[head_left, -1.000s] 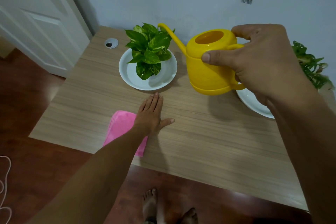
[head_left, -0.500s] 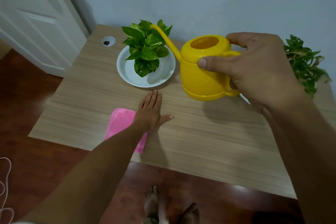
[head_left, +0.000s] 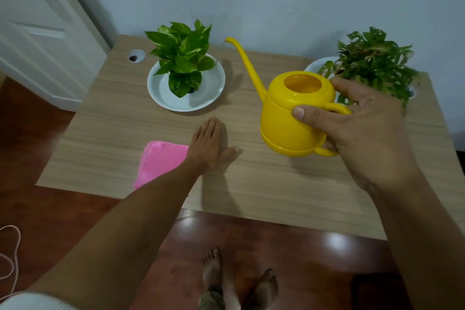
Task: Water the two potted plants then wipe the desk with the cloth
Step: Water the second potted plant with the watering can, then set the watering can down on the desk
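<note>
Desk [head_left: 276,191] holds two potted plants [head_left: 185,56] [head_left: 372,60], one cloth [head_left: 159,162].

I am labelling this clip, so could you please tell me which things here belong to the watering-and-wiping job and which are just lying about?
Job:
watering can in right hand
left plant
right plant
pink cloth
desk

Lying about:
cord on the floor

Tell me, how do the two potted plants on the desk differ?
The left plant has broad, whole, bright green leaves; the right plant has darker, smaller leaves with holes. The left plant stands in full view on its white dish; the right hand and the yellow watering can partly hide the right plant's dish. Both stand near the wall.
</note>
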Motion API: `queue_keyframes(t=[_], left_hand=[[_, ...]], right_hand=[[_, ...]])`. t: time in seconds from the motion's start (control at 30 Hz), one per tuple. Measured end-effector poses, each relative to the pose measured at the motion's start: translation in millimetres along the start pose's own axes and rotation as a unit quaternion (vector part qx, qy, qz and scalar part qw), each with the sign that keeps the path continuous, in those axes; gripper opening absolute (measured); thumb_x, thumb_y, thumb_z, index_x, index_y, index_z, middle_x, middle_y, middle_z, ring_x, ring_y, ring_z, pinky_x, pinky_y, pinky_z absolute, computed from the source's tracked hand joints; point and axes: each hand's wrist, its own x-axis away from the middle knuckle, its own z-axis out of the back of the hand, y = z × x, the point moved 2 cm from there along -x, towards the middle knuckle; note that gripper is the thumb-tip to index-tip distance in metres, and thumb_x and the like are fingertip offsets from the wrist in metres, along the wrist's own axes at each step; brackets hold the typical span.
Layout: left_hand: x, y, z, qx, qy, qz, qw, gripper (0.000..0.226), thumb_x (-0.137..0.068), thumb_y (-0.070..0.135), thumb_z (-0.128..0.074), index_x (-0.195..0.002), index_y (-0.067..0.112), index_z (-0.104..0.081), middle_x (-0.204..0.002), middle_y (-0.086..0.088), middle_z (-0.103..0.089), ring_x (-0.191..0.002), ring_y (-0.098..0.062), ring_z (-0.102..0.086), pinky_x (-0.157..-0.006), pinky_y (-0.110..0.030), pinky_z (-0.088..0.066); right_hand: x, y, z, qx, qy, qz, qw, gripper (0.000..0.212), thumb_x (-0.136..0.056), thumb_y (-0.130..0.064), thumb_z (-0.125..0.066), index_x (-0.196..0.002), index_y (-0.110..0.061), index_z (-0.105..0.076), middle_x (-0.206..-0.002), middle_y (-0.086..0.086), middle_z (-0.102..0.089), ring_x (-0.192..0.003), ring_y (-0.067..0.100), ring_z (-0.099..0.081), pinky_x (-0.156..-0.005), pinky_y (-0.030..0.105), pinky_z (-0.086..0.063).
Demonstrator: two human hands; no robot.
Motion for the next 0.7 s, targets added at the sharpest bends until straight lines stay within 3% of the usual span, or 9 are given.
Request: queue_keyframes(t=[0.07, 0.17, 0.27, 0.37, 0.43, 0.5, 0.6, 0.7], left_hand=[[4, 13, -5, -0.01, 0.002, 0.003, 1.0, 0.112, -0.086, 0.083, -0.032, -0.162, 0.007, -0.003, -0.171, -0.012, 0.001, -0.158, -0.025, 0.002, -0.127, -0.043, -0.001], [16, 49, -21, -0.026, -0.01, -0.005, 1.0, 0.109, -0.088, 0.081, -0.036, -0.162, 0.007, -0.002, -0.171, -0.011, 0.0, -0.158, -0.024, 0.001, -0.127, -0.042, -0.002], [25, 84, -38, -0.023, -0.014, -0.01, 1.0, 0.111, -0.087, 0.082, -0.037, -0.162, 0.008, -0.001, -0.171, -0.009, 0.0, -0.158, -0.024, 0.001, -0.127, -0.042, -0.004], [24, 122, -60, -0.021, -0.017, -0.043, 0.999, 0.11, -0.088, 0.082, -0.034, -0.162, 0.009, -0.002, -0.171, -0.009, -0.001, -0.158, -0.023, 0.0, -0.127, -0.043, -0.005], [24, 143, -70, -0.022, -0.025, -0.067, 0.997, 0.114, -0.084, 0.087, -0.027, -0.162, 0.009, 0.0, -0.172, -0.007, 0.0, -0.158, -0.022, 0.003, -0.127, -0.042, -0.005], [18, 163, -78, -0.019, -0.031, -0.091, 0.995, 0.117, -0.08, 0.089, -0.023, -0.163, 0.01, 0.0, -0.172, -0.006, 0.002, -0.158, -0.021, 0.004, -0.127, -0.043, -0.004], [6, 195, -93, -0.032, -0.027, -0.132, 0.99, 0.112, -0.083, 0.087, -0.03, -0.163, 0.013, -0.001, -0.172, -0.004, 0.001, -0.158, -0.019, 0.004, -0.127, -0.042, -0.004], [-2, 228, -107, -0.032, -0.038, -0.155, 0.987, 0.109, -0.086, 0.084, -0.037, -0.163, 0.014, -0.004, -0.172, -0.002, 0.0, -0.158, -0.018, 0.004, -0.127, -0.042, -0.003]], right_hand=[[12, 10, 15, -0.016, 0.019, -0.006, 1.0, 0.068, -0.066, -0.035, -0.094, -0.128, -0.024, -0.07, -0.088, -0.006, -0.076, -0.074, 0.006, -0.073, -0.059, 0.025, -0.053], [35, 29, 45, -0.042, 0.042, -0.021, 0.998, 0.079, -0.066, -0.031, -0.093, -0.138, -0.018, -0.064, -0.074, -0.011, -0.069, -0.057, -0.001, -0.062, -0.052, 0.016, -0.048], [57, 48, 71, -0.064, 0.068, -0.033, 0.995, 0.089, -0.062, -0.035, -0.092, -0.144, -0.021, -0.059, -0.103, 0.0, -0.078, -0.079, 0.002, -0.072, -0.064, 0.024, -0.058], [75, 73, 98, -0.09, 0.106, -0.048, 0.989, 0.089, -0.063, -0.027, -0.09, -0.145, -0.019, -0.056, -0.123, 0.012, -0.074, -0.098, 0.012, -0.075, -0.073, 0.026, -0.062], [85, 90, 112, -0.102, 0.132, -0.057, 0.984, 0.085, -0.062, -0.023, -0.09, -0.141, -0.021, -0.058, -0.126, 0.01, -0.073, -0.112, 0.024, -0.073, -0.09, 0.044, -0.063], [95, 105, 126, -0.111, 0.164, -0.065, 0.978, 0.085, -0.061, -0.022, -0.09, -0.139, -0.02, -0.058, -0.127, 0.006, -0.073, -0.114, 0.028, -0.072, -0.096, 0.054, -0.059], [107, 129, 148, -0.102, 0.191, -0.069, 0.974, 0.094, -0.063, -0.021, -0.091, -0.148, -0.014, -0.051, -0.126, 0.01, -0.073, -0.114, 0.025, -0.072, -0.097, 0.05, -0.059], [118, 153, 169, -0.092, 0.206, -0.081, 0.971, 0.096, -0.071, -0.009, -0.091, -0.155, -0.012, -0.044, -0.125, 0.015, -0.073, -0.11, 0.023, -0.072, -0.097, 0.037, -0.059]])
